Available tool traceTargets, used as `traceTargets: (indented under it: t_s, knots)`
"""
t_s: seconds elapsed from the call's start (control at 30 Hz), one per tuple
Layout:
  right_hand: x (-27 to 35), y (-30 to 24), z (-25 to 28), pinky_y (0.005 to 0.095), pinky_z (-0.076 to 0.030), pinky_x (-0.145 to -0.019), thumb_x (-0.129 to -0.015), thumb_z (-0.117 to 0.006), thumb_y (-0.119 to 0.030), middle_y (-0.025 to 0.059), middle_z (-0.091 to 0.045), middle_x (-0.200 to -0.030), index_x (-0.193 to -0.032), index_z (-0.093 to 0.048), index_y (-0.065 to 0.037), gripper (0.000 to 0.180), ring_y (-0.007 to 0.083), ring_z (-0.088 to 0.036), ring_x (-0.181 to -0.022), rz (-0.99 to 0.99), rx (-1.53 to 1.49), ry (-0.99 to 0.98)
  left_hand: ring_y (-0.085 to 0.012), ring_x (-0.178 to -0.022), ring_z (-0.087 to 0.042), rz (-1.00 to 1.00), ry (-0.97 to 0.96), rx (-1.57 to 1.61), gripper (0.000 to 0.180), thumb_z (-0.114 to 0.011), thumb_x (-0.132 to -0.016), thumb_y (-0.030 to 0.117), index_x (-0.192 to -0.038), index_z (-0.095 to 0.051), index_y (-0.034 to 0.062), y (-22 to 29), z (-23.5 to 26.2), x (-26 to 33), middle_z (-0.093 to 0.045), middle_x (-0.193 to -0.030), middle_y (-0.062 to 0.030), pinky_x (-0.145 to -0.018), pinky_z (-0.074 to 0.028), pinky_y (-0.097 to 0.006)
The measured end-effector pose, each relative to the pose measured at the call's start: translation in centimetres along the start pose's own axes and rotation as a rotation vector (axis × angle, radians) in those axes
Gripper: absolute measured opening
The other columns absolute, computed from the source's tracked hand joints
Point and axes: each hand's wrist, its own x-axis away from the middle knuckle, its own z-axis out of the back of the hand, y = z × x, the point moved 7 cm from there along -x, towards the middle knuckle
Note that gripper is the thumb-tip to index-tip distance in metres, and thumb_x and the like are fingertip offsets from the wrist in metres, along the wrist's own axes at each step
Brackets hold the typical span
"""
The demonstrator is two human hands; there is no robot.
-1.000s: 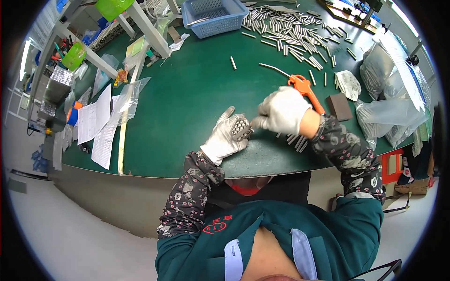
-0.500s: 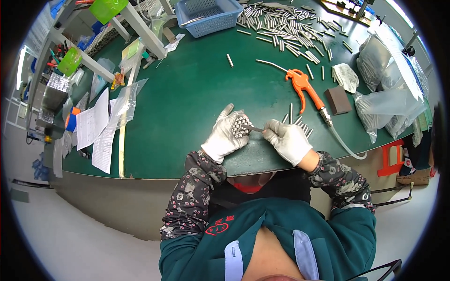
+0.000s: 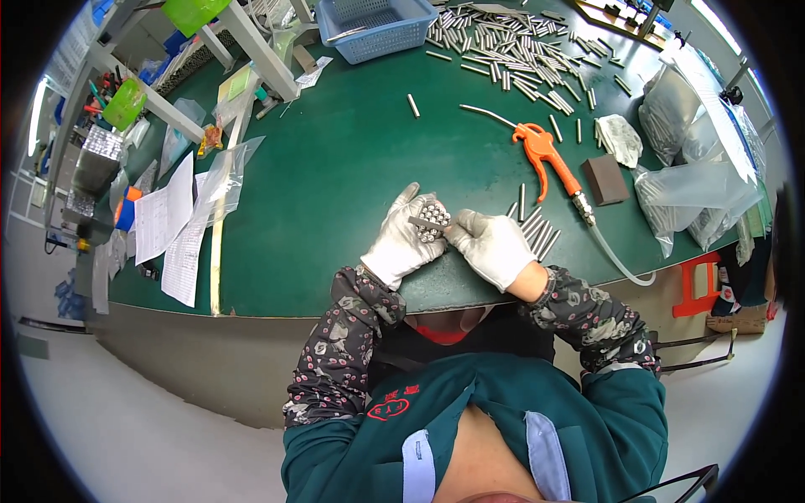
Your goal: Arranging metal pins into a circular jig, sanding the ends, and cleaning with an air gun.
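Note:
My left hand (image 3: pixel 394 250), in a white glove, is closed round a bundle of metal pins (image 3: pixel 434 211), their round ends turned up. A thin dark strip (image 3: pixel 425 224), perhaps a file or stone, lies across those ends. Its near end is pinched in my gloved right hand (image 3: pixel 493 250), just right of the bundle. Beside the right hand several loose metal pins (image 3: pixel 543 237) lie on the green table. Further off, a single pin (image 3: pixel 412 106) lies by itself.
An orange air blow gun (image 3: pixel 543 155) with a hose lies right of my hands, near a brown block (image 3: pixel 605 179) and a crumpled white cloth (image 3: pixel 619 140). A pin pile (image 3: pixel 524 54) and blue basket (image 3: pixel 377 38) stand far back. Plastic bags (image 3: pixel 671 113) sit right, papers (image 3: pixel 165 214) left.
My right hand has moved left, toward the bundle, and the strip now reaches further across the pin ends. The left hand has stayed nearly still with the bundle.

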Motion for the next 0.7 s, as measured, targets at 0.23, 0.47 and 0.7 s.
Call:
traceTargets:
  t_s: [0.23, 0.47, 0.7]
  knots:
    - [0.9, 1.0, 1.4, 0.0431, -0.045, -0.057, -0.081, -0.054, -0.028, 0.0176, -0.057, -0.063, -0.078, -0.058, -0.005, 0.024, 0.0356, -0.057, -0.063, -0.084, -0.054, 0.041, -0.0156, -0.085, -0.058, 0.03, -0.03, -0.054, 0.042, -0.066, -0.06, 0.012, -0.099, -0.052, 0.0067, -0.3, -0.1, -0.1, -0.059, -0.082, 0.0007, -0.105, -0.023, -0.039]
    - [-0.1, 0.0, 0.2, 0.0421, -0.047, -0.059, -0.081, -0.054, -0.029, 0.0184, -0.06, -0.069, -0.081, -0.06, -0.006, 0.024, 0.0353, -0.058, -0.066, -0.019, -0.019, -0.021, -0.0159, -0.086, -0.059, 0.066, -0.047, 0.09, 0.041, -0.066, -0.06, 0.012, -0.099, -0.053, 0.0073, -1.1, -0.8, 0.1, -0.06, -0.082, -0.0003, -0.105, -0.025, -0.038]
    - [-1.8, 1.8, 4.8, 0.0376, -0.047, -0.062, -0.08, -0.055, -0.032, 0.0168, -0.06, -0.07, -0.084, -0.061, -0.005, 0.028, 0.0329, -0.059, -0.069, -0.128, -0.08, 0.032, -0.0165, -0.093, -0.057, 0.013, 0.066, 0.0, 0.043, -0.066, -0.059, 0.013, -0.1, -0.055, 0.0087, 0.3, 0.2, 0.3, -0.06, -0.087, -0.0027, -0.106, -0.023, -0.038]
